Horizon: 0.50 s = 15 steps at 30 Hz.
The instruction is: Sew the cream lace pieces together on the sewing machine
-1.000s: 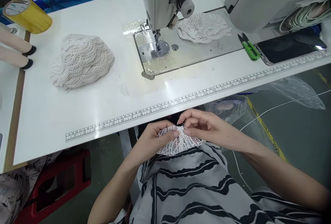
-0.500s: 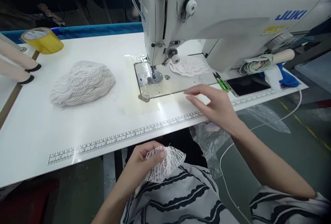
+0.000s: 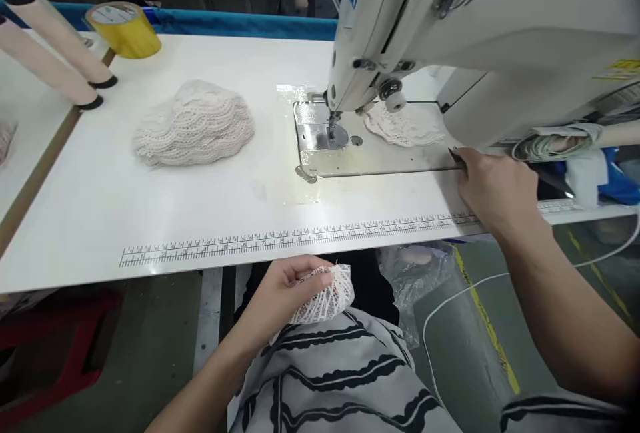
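My left hand (image 3: 295,293) pinches a small gathered white lace piece (image 3: 327,296) over my lap, below the table edge. At the right of the sewing machine's plate, my right hand (image 3: 497,186) has its fingers closed around the small thread snips (image 3: 456,156), whose dark tips poke out past the fingers. A flat lace piece (image 3: 405,126) lies on the machine bed, right of the needle area. To the left on the white table rests a heap of cream lace pieces (image 3: 195,126).
The sewing machine (image 3: 380,26) stands over the metal plate (image 3: 370,159). Yellow tape (image 3: 125,31) and thread cones (image 3: 60,73) are at the back left. A printed ruler (image 3: 300,238) runs along the front edge. Coiled cord (image 3: 555,143) and a dark phone lie right.
My right hand has moved right and closed on the green snips. My left hand still holds the lace piece. The view has shifted, with the machine now further right.
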Motion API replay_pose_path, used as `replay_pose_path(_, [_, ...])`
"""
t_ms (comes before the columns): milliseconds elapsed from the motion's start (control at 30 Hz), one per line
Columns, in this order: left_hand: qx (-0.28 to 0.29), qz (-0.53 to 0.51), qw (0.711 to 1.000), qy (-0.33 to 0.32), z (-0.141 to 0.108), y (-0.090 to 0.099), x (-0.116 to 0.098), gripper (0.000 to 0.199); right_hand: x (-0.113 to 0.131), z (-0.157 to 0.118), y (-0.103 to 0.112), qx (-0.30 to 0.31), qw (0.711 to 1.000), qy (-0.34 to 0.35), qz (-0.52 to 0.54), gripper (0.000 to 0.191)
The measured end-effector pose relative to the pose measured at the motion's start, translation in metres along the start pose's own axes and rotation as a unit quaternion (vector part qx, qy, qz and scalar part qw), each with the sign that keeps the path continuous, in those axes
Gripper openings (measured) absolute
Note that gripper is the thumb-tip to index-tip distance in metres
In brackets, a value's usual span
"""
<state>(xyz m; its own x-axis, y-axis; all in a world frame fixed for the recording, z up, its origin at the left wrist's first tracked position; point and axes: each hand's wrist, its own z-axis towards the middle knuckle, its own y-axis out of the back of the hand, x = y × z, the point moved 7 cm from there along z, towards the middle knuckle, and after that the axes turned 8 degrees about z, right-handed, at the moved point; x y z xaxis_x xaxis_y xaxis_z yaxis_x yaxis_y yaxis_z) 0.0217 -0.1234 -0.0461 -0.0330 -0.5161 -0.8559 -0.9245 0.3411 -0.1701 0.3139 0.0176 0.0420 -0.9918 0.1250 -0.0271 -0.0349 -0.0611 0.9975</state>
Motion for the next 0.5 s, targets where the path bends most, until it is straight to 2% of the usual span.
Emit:
replay_pose_path(167, [-0.022, -0.009, 1.0, -0.002, 0.003, -0.002, 0.0, 0.022, 0.0, -0.002, 0.005, -0.053, 0.993, 0.037, 0.103, 0.044])
replay_pose_path(300, [-0.035, -0.027, 0.999, 0.002, 0.003, -0.005, 0.0, 0.021, 0.028, -0.029, 0.01, -0.038, 0.96, 0.114, 0.252, 0.032])
replay_pose_path(333, [-0.035, -0.029, 0.999, 0.002, 0.004, -0.006, 0.0, 0.022, 0.041, -0.042, 0.013, -0.029, 0.942, 0.147, 0.299, 0.03])
replay_pose_path(367, [-0.035, -0.03, 0.999, 0.001, 0.005, -0.006, 0.0, 0.022, 0.057, -0.057, 0.017, -0.009, 0.895, 0.205, 0.396, 0.029])
replay_pose_path(400, [-0.034, -0.03, 0.999, -0.001, 0.005, -0.007, 0.0, 0.023, 0.075, -0.073, 0.018, 0.039, 0.845, 0.269, 0.46, 0.033])
replay_pose_path(433, [-0.036, -0.028, 0.999, -0.006, 0.006, -0.007, 0.0, 0.024, 0.092, -0.09, 0.019, 0.086, 0.809, 0.323, 0.484, 0.039])
replay_pose_path(467, [-0.04, -0.024, 0.999, -0.015, 0.006, -0.007, -0.001, 0.024, 0.104, -0.104, 0.019, 0.12, 0.787, 0.355, 0.491, 0.044])
replay_pose_path(500, [-0.042, -0.019, 0.999, -0.025, 0.005, -0.006, -0.003, 0.023, 0.113, -0.115, 0.018, 0.152, 0.778, 0.372, 0.484, 0.045])
